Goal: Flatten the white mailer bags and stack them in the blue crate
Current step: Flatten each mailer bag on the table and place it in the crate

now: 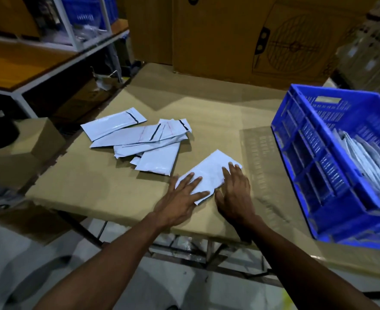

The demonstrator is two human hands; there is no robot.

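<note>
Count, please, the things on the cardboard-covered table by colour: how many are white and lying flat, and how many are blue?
White plastic mailer bag pressed flat under both hands: 1
White plastic mailer bags in the loose overlapping pile: about 7, since overlaps hide some edges
Blue plastic slatted crate: 1, holding more white bags that cannot be counted
Total: about 9

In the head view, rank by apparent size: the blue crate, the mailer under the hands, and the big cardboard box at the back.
1. Cardboard box, though cropped by the frame.
2. Blue crate, nearer the camera and also cropped, so its rank against the box is unsure.
3. Mailer under both hands, clearly smallest.
</note>
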